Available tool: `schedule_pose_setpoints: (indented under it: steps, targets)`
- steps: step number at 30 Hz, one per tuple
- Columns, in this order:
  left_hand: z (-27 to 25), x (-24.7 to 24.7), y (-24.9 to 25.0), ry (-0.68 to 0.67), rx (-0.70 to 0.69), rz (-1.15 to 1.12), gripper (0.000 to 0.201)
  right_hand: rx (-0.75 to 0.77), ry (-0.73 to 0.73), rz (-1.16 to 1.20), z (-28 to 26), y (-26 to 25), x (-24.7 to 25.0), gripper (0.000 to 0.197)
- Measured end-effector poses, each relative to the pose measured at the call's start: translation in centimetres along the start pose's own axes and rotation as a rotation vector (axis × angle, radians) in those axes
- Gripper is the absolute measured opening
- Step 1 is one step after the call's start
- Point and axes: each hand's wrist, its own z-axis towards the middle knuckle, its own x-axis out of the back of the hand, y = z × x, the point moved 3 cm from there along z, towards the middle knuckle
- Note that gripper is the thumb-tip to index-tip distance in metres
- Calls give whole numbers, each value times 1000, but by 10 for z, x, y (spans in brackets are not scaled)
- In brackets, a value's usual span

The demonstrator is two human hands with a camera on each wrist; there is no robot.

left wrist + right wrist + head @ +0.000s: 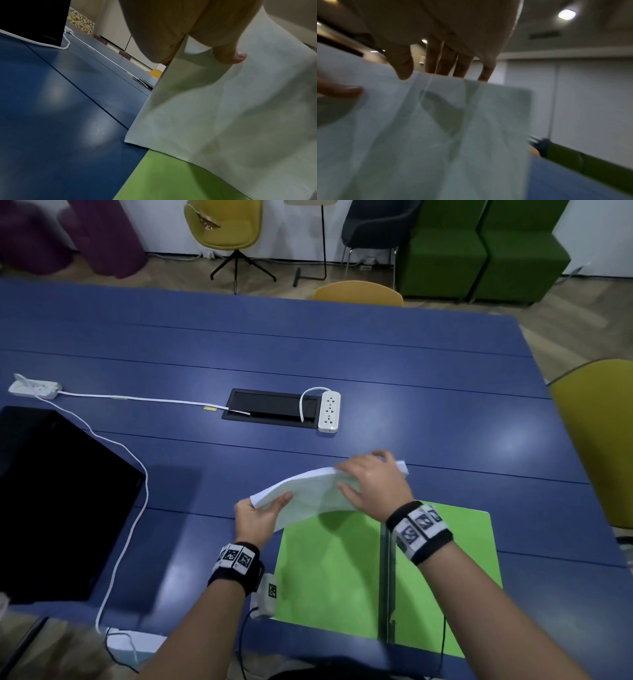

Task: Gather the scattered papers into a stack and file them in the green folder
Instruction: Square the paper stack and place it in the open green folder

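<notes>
A white paper stack [308, 496] hangs bowed in the air above the far edge of the open green folder [329, 573], which lies flat on the blue table. My left hand [262, 513] pinches the stack's near left corner, thumb on the paper [228, 108]. My right hand [371, 482] grips the stack's far right end, fingers over the top edge and thumb on the near face. In the right wrist view the fingers [447, 60] reach behind the sheet [436, 135] and the thumb presses its front. The green folder [171, 178] shows below the sheet in the left wrist view.
A black laptop [58, 501] sits at the left with a white cable [130, 518] running past it. A white power strip [329, 411] lies beside a black cable hatch [270, 407] mid-table. Another strip [34, 386] is far left. Yellow chairs [596, 440] flank the table.
</notes>
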Motion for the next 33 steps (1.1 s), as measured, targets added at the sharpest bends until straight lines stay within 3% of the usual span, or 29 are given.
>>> schedule_pose_setpoints:
  steps: [3,6,7,8,9,10,11,12,13,15,18,23,33]
  targets:
    - [0,-1,0,21,-40,42,43,156,-185,-44,21,-56,-17,53]
    - [1,-8,3,-18,-28,69,14,288,-289,-27,28,-115,-39,61]
    - [1,-10,3,8,47,-53,26,333,-322,-59,27,-129,-46,60]
    - [-1,-8,9,94,9,102,35,365,-343,-101,25,-139,-51,59]
    - [-7,-5,16,159,-145,338,38,379,-353,-136,23,-143,-55,59]
    - [-7,-5,19,108,-158,333,34,376,-358,-156,22,-142,-56,61]
    - [-4,-7,10,30,-26,102,25,357,-359,-162,23,-137,-56,63]
    - [1,-8,8,-77,-26,-1,20,333,-358,-160,23,-129,-56,66]
    - [1,-4,4,24,-131,69,20,314,-354,-158,22,-120,-56,69]
    - [-4,-3,6,42,-137,86,9,276,-354,-163,21,-98,-54,72]
    - [-6,-1,5,-5,-81,54,40,203,-376,-169,21,-69,-44,72]
    - [-5,0,9,-10,-49,44,35,102,-363,-192,19,-31,-31,76]
    - [-9,-5,17,-30,-47,50,24,-175,-328,-201,2,58,-14,38]
